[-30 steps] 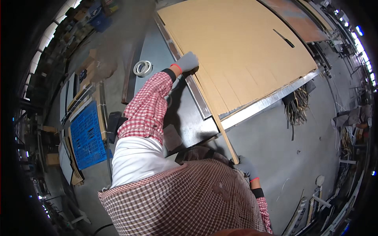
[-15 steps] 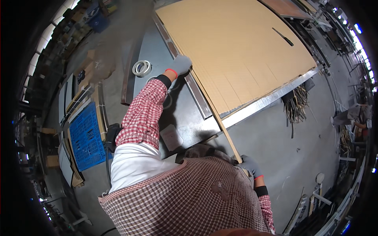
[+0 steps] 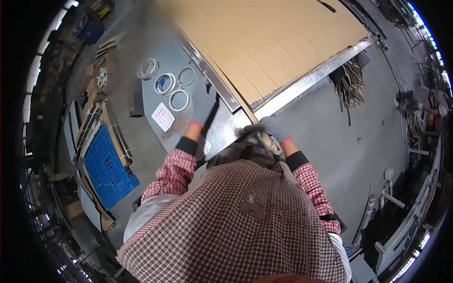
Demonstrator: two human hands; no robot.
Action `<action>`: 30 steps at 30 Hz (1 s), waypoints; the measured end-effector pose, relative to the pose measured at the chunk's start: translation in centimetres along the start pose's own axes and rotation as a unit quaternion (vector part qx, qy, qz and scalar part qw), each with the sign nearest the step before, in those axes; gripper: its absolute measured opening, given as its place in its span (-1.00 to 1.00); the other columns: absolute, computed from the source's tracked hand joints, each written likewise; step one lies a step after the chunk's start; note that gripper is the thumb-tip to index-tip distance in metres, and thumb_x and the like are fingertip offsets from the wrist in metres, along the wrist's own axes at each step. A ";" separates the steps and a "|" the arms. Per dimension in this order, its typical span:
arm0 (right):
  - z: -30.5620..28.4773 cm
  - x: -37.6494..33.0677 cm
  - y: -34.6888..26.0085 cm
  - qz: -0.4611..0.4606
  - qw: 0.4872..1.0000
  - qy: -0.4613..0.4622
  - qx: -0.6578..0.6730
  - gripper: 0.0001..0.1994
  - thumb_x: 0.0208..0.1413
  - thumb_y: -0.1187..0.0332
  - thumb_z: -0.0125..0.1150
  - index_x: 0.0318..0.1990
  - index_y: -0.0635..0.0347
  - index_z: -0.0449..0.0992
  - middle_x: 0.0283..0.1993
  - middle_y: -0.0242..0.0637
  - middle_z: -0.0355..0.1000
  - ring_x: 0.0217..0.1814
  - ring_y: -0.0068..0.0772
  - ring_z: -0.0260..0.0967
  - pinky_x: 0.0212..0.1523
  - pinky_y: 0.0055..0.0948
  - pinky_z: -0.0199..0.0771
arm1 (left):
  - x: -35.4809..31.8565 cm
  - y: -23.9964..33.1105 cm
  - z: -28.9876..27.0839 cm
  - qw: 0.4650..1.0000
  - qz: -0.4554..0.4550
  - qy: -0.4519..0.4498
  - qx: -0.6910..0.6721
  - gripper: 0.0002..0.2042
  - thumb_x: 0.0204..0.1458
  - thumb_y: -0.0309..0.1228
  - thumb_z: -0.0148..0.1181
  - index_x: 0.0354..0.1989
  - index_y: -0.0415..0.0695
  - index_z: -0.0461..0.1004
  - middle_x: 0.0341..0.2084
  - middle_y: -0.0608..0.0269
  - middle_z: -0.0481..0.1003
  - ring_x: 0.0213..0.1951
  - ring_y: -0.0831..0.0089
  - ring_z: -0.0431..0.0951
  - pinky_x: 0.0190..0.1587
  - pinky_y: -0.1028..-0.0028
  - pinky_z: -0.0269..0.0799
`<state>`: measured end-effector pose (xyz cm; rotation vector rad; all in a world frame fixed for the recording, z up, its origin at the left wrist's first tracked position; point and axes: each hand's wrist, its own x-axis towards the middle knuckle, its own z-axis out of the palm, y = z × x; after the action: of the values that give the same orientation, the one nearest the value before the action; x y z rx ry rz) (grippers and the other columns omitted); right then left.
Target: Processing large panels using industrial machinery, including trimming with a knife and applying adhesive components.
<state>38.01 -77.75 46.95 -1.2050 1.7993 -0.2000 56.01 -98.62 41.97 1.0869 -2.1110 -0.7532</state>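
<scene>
A large tan cardboard sheet (image 3: 278, 42) lies on the work table, with several straight slits running in from its near edge. Beside its left edge is a long metal bar (image 3: 210, 73). A narrow cardboard strip (image 3: 245, 107) runs between bar and sheet toward me. At the table's near corner my grey-gloved right hand (image 3: 270, 127) closes round the strip's near end, slightly blurred. Over the grey tabletop, left of the bar, is my left hand (image 3: 202, 111); its glove blends into the surface and motion smears the fingers. A dark cutter (image 3: 326, 5) rests on the sheet's far part.
Several tape rolls (image 3: 179, 108) and a written paper note (image 3: 163, 117) lie on the tabletop (image 3: 188, 120). A blue plastic pallet (image 3: 106, 167) is on the floor at left. Dark strips (image 3: 349, 78) hang in a bundle below the table's right edge. Another person (image 3: 422, 100) is far right.
My left hand has left the bar and come back toward me. My right hand has moved up and left to the table corner with the strip. More tape rolls show as the view shifted.
</scene>
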 end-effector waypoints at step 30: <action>4.8 3.0 1.2 0.078 0.934 0.171 0.305 -0.42 0.06 -0.14 0.11 -0.58 0.32 0.51 -0.68 -0.20 0.38 -0.59 -0.33 0.33 -0.52 -0.29 0.26 | -7.9 5.9 2.9 0.962 -0.220 -0.136 -0.082 -0.11 -0.11 -0.07 0.23 0.24 -0.48 -0.01 -0.31 -0.18 0.52 -0.26 -0.01 0.55 -0.19 0.18 0.44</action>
<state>40.66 -77.88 41.84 -0.6029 1.9079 -0.8517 54.62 -88.44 42.26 1.4469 -1.9950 -1.3315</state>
